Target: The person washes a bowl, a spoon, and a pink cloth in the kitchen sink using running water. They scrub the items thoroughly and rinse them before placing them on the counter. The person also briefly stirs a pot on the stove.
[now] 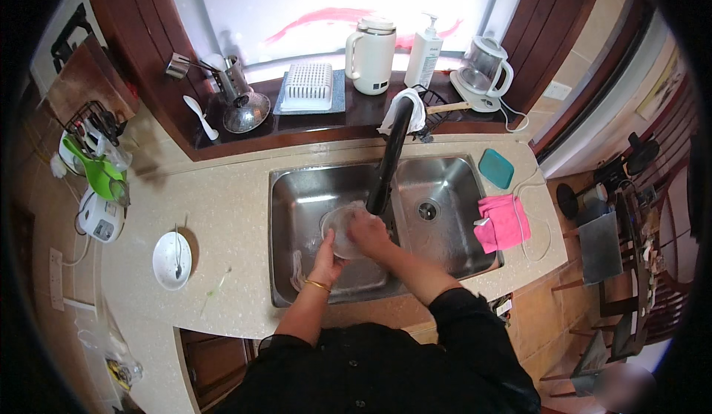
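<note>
Over the left basin of a steel double sink (300, 197), my left hand (329, 259) grips the rim of a translucent bowl (340, 241). My right hand (368, 233) reaches into the bowl and is blurred; whether its fingers hold anything is hidden. Just above them ends the spout of a black faucet (384, 180), with a white cloth (405, 108) draped at its top. A pale cloth or strip (297, 269) lies at the basin's lower left. The right basin (439, 241) shows its drain.
To the left, a white bowl (167, 264) with a spoon stands on the counter. A pink cloth (502, 222) and a teal lid (496, 168) lie right of the sink. Along the sill are a white kettle (371, 58), a pump bottle (424, 58) and a glass kettle (484, 72).
</note>
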A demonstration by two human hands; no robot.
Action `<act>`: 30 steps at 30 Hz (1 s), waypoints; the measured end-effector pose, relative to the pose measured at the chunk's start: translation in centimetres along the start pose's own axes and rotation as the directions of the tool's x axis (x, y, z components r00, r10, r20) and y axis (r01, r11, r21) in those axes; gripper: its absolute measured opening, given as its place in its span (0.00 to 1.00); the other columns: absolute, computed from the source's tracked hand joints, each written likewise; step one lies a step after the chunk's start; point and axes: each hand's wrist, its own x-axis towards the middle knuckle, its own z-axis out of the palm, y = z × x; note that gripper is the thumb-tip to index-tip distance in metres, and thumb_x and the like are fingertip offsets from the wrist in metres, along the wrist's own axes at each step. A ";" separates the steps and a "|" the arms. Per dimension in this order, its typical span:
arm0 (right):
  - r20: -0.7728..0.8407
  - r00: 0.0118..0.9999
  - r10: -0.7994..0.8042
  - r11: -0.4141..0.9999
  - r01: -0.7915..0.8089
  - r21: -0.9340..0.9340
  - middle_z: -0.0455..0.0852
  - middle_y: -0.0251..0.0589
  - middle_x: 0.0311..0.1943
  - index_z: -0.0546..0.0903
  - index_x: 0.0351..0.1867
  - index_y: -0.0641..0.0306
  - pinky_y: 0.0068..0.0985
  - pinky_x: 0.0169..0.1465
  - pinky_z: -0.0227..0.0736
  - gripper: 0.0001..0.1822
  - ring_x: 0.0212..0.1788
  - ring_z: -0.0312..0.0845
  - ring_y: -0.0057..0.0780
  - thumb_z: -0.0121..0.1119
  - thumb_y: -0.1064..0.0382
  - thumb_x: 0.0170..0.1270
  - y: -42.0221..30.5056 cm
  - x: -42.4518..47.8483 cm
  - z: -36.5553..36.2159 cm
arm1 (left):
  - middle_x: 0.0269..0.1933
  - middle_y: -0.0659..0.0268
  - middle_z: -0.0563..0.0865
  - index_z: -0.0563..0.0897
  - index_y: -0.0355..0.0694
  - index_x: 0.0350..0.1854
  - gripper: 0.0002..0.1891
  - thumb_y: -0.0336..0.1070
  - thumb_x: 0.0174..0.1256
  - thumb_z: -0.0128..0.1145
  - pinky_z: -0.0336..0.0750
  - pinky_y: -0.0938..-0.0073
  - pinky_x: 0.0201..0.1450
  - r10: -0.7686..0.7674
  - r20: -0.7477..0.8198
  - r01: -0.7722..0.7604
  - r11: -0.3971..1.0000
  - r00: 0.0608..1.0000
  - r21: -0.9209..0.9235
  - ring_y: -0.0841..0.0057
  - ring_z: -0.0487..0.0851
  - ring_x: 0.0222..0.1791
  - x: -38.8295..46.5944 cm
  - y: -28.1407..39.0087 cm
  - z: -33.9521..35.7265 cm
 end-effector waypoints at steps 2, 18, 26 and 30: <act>-0.246 0.965 0.096 0.993 -0.076 0.090 0.73 0.52 0.49 0.74 0.44 0.65 0.41 0.50 0.69 0.18 0.48 0.73 0.50 0.57 0.60 0.51 -1.0 0.7 1.0 | 0.61 0.64 0.74 0.67 0.51 0.63 0.31 0.64 0.65 0.46 0.68 0.57 0.59 0.004 0.054 -0.004 1.000 0.999 0.009 0.66 0.73 0.59 0.0 -0.2 0.5; -0.195 0.968 0.157 0.325 0.136 0.936 0.68 0.41 0.60 0.63 0.64 0.63 0.28 0.65 0.57 0.29 0.60 0.66 0.33 0.53 0.74 0.59 -1.4 -3.6 1.2 | 0.62 0.47 0.67 0.60 0.44 0.68 0.34 0.48 0.60 0.56 0.61 0.54 0.63 0.651 0.146 -0.406 0.269 0.745 0.874 0.56 0.67 0.61 2.7 -0.6 6.5; 0.134 0.900 0.415 -0.278 -0.015 0.961 0.77 0.34 0.52 0.70 0.59 0.60 0.27 0.55 0.67 0.22 0.53 0.73 0.24 0.53 0.55 0.67 1.5 -4.4 -0.5 | 0.46 0.53 0.83 0.83 0.31 0.39 0.27 0.57 0.61 0.54 0.70 0.66 0.52 0.282 0.481 -0.488 -0.049 0.830 0.872 0.56 0.80 0.48 5.5 3.9 8.1; 0.151 0.941 0.302 -0.504 0.023 0.863 0.80 0.34 0.50 0.75 0.54 0.61 0.32 0.52 0.70 0.20 0.49 0.75 0.28 0.56 0.53 0.65 2.6 -4.0 -0.7 | 0.48 0.61 0.83 0.80 0.33 0.46 0.17 0.42 0.69 0.46 0.73 0.73 0.50 0.022 0.301 -0.247 0.632 0.953 0.734 0.72 0.80 0.48 6.7 5.4 5.6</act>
